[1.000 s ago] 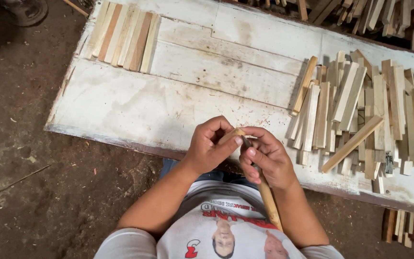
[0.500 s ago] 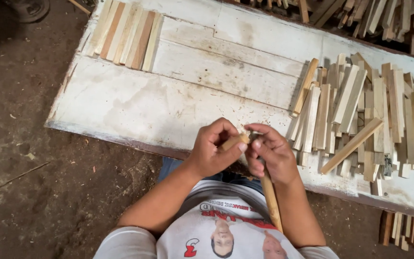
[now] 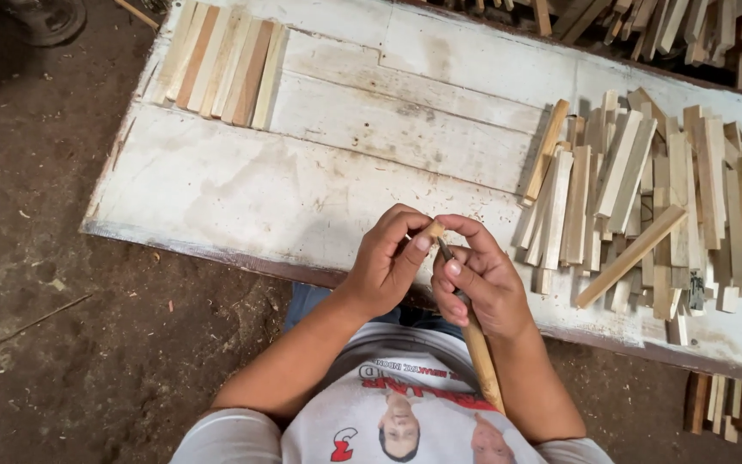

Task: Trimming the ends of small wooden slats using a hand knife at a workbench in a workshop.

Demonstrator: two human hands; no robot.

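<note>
Little change since prior frames: both hands stay together at the table's near edge, shifted a touch right. L hand [image 3: 386,266] pinches a small wood piece [image 3: 434,230] at thumb tip. R hand [image 3: 480,283] clamped on a wooden-handled carving tool [image 3: 477,344], blade up vs piece. White worktable [image 3: 319,172] beyond; loose wood sticks [image 3: 646,198] heaped right, neat row of sticks [image 3: 221,60] far left.
</note>
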